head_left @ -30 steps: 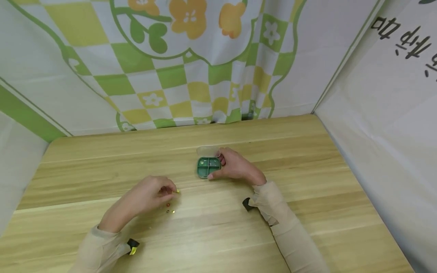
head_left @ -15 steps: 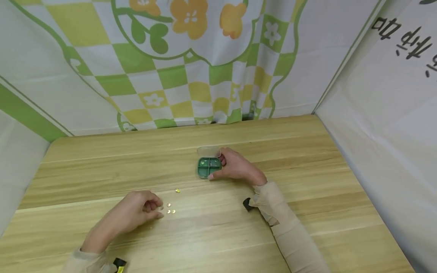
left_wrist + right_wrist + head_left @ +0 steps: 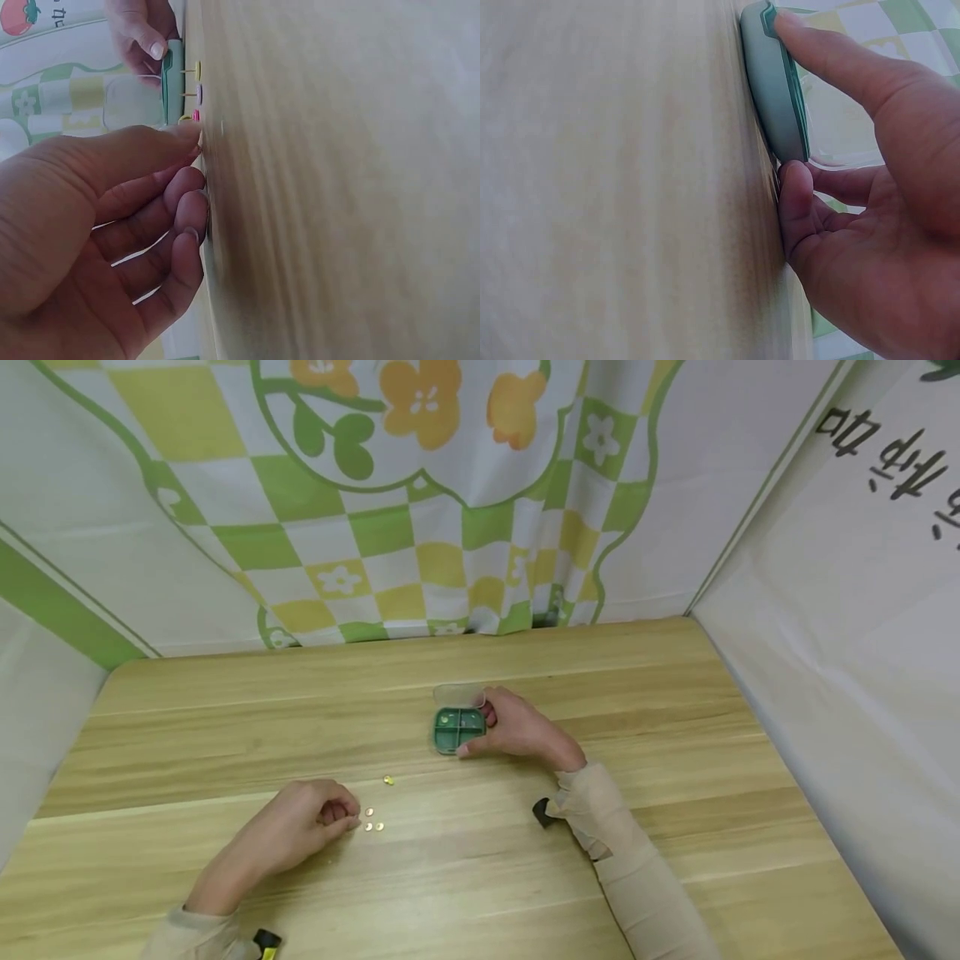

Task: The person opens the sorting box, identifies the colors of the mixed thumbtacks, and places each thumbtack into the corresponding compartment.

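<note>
My left hand [image 3: 300,822] is low over the table, thumb and index fingertips together on a thumbtack that they almost wholly cover. Beside those fingertips lie several thumbtacks [image 3: 370,811]; in the left wrist view, a yellow thumbtack [image 3: 197,71], a purple one [image 3: 199,94] and a pink one [image 3: 196,115] show coloured heads, with thin pins on the first two. One thumbtack [image 3: 388,780] lies farther off, towards the box. My right hand [image 3: 517,722] grips the right side of a green four-compartment box [image 3: 446,739], thumb at its front edge. Small bits sit in its back compartments.
The box's clear lid [image 3: 457,695] stands raised at the back. A wooden table [image 3: 480,877] carries everything. Beyond it hangs a checked curtain [image 3: 382,535], and a white wall sheet [image 3: 847,635] borders the right side.
My left hand has left a yellow thumbtack on the table and drawn back to the front left. Its fingertips have come together on another thumbtack. My right hand and the box stay put.
</note>
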A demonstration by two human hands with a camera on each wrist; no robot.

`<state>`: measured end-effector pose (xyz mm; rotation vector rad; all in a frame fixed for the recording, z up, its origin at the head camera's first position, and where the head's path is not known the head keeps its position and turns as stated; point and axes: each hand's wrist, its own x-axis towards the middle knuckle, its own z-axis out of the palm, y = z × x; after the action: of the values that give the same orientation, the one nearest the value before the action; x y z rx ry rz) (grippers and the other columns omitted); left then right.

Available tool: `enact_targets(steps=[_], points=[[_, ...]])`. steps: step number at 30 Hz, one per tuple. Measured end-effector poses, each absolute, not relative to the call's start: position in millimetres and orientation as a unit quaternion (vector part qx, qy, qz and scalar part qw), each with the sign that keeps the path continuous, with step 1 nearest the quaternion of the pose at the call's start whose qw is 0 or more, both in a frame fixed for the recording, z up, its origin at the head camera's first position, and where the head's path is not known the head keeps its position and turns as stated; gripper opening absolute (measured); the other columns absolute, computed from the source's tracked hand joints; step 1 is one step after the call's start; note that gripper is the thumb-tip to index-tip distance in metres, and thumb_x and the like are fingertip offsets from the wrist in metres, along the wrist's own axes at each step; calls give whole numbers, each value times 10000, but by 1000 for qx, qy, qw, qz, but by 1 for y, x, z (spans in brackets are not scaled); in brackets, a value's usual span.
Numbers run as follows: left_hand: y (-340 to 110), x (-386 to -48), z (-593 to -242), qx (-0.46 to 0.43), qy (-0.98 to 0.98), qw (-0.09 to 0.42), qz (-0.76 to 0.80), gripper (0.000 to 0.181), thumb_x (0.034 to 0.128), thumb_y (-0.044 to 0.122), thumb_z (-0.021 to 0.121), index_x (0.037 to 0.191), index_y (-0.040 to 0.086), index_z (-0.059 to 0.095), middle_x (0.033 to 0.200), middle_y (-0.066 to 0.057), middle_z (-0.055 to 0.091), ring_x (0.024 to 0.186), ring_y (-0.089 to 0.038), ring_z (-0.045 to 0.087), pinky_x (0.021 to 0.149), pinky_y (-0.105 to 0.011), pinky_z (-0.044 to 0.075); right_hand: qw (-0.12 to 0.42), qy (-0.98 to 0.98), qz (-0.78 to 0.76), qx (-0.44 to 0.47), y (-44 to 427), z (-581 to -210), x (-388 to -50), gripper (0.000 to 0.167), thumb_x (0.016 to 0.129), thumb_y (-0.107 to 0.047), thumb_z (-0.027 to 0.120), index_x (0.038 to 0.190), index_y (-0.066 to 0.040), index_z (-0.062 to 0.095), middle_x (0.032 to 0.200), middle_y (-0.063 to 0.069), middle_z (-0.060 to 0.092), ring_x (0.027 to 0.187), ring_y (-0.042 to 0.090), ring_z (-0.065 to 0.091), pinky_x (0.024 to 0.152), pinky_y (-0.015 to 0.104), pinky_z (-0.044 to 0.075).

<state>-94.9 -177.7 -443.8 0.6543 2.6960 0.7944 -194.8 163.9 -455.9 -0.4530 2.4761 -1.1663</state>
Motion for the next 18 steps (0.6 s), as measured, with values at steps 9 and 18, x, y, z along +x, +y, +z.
enact_targets(steps=[9,18], points=[[-179,-95,-445,234,927,121,267,114,927,119,781,880,202,718,764,135,600,691,45,502,627,-190,471,182,875,-419,-159,163,-456,-194,566,767,-315,956,1157,-87,615,1074,70,623,928,184,573,817,293,498],[-179,-96,-444,237,926,115,269,138,918,113,784,865,211,702,743,147,593,678,50,506,623,-187,472,183,873,-424,-159,163,-457,-195,582,762,-316,958,1177,-87,619,1066,69,633,916,178,579,806,285,499]])
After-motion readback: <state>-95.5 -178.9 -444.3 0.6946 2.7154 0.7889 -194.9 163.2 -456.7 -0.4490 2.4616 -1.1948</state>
